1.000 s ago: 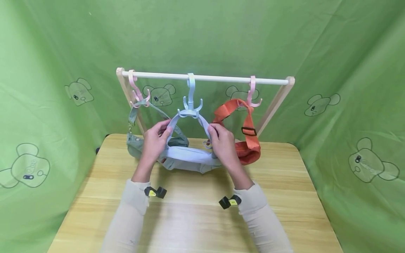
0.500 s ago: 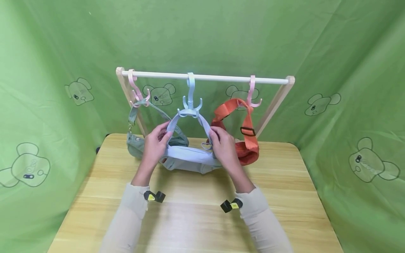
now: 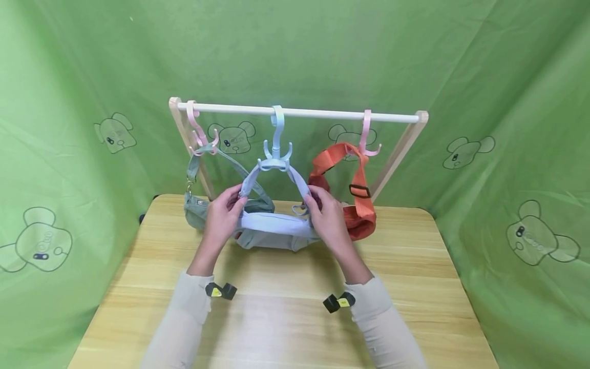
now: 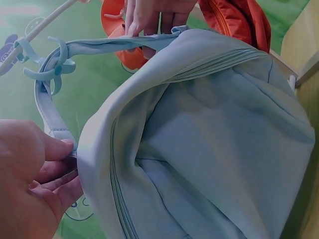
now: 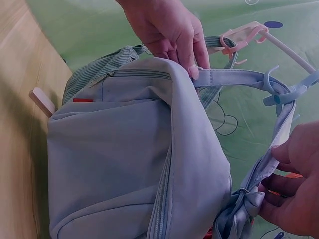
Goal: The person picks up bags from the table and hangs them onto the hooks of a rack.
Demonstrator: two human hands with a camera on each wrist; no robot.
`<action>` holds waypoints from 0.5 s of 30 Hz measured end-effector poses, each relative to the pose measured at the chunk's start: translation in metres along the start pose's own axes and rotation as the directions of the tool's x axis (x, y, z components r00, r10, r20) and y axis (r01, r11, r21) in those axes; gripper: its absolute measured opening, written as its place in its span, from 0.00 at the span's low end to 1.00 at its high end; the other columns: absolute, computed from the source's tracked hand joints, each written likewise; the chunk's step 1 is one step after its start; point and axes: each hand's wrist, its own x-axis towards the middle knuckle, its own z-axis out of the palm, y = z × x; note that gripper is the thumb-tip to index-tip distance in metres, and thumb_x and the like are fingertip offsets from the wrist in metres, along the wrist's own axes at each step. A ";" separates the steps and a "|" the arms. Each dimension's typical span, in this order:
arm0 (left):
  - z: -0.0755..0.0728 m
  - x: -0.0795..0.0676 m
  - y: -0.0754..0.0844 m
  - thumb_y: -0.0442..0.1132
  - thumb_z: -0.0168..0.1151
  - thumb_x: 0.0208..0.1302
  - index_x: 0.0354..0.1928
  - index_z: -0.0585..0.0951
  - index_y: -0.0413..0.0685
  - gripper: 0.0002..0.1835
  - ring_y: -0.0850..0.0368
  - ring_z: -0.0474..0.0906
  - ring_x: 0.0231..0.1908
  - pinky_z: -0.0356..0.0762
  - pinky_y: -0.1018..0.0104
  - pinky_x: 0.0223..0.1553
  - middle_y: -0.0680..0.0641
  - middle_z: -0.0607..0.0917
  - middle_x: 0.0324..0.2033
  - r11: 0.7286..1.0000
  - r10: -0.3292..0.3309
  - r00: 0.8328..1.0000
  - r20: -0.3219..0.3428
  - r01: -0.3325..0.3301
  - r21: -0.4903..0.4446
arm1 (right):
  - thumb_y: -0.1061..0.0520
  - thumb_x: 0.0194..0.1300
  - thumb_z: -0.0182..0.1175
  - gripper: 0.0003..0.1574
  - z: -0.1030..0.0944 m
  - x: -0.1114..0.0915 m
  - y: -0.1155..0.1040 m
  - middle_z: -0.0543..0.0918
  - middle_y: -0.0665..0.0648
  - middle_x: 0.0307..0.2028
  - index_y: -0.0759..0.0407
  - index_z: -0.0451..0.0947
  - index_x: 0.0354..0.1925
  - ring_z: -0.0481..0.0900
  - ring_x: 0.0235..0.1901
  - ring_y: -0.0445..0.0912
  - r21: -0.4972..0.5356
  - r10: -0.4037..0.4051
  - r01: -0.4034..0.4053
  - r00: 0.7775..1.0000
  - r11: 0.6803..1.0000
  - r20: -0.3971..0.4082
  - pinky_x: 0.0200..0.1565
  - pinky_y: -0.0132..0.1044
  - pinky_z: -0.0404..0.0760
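Observation:
A light blue bag [image 4: 224, 134] hangs by its strap [image 3: 299, 183] from a blue hook hanger [image 3: 276, 136] at the middle of the rail. My left hand [image 3: 223, 214] pinches the strap's left side, low down near the bag's top, as the left wrist view shows. On the other side my right hand [image 3: 328, 215] holds the strap between thumb and fingers. In the right wrist view a knotted end [image 5: 246, 201] of the strap lies beside the right fingers. The bag's zipper [image 4: 117, 184] runs along its upper edge.
A green corduroy bag [image 3: 197, 211] hangs at left from a pink hook hanger [image 3: 198, 130]. An orange bag [image 3: 361, 223] hangs at right from another pink hook hanger [image 3: 365, 134]. The white rail [image 3: 318, 113] spans two wooden posts on a wooden table [image 3: 276, 318].
Both hands have slid slightly down the strap and a little toward me, the left hand more clearly. The strap's sides spread slightly wider. The orange bag has shifted slightly left.

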 end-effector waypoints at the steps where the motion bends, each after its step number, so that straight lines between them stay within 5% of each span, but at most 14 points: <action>1: -0.001 -0.001 -0.001 0.30 0.63 0.71 0.64 0.78 0.33 0.21 0.35 0.84 0.59 0.84 0.52 0.62 0.28 0.84 0.58 1.000 -0.001 1.000 0.002 0.001 0.000 | 0.57 0.77 0.59 0.21 0.000 -0.001 0.000 0.87 0.66 0.50 0.64 0.79 0.62 0.84 0.49 0.57 0.002 0.000 0.000 1.000 1.000 0.001 0.55 0.54 0.85; 15: -0.007 -0.008 -0.006 0.31 0.64 0.71 0.64 0.79 0.34 0.21 0.37 0.85 0.58 0.84 0.56 0.61 0.30 0.85 0.57 1.000 0.005 1.000 -0.018 -0.005 0.005 | 0.56 0.75 0.61 0.21 -0.005 -0.007 0.005 0.87 0.66 0.55 0.62 0.81 0.61 0.85 0.55 0.59 -0.044 -0.022 0.021 1.000 0.999 -0.021 0.61 0.57 0.81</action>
